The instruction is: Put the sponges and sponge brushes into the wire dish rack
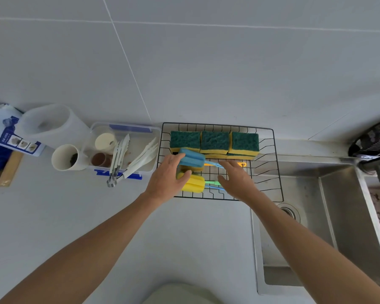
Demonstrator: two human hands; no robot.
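Observation:
A black wire dish rack [274,170] sits on the counter beside the sink. Along its back stand three green-and-yellow sponges [214,141], with more yellow sponge edges below them. A blue sponge brush [192,160] lies across the rack's left part, its handle pointing right. A yellow sponge brush [193,183] lies near the front with a green and a blue handle beside it. My left hand [169,178] rests over the brush heads, fingers on the blue one and thumb on the yellow one. My right hand [237,179] covers the handles, fingers spread.
A clear plastic box [140,130] with white tongs and small cups stands left of the rack. A white cup [64,157], a paper roll [51,126] and a blue-white packet [7,132] lie further left. The steel sink [329,216] is at the right.

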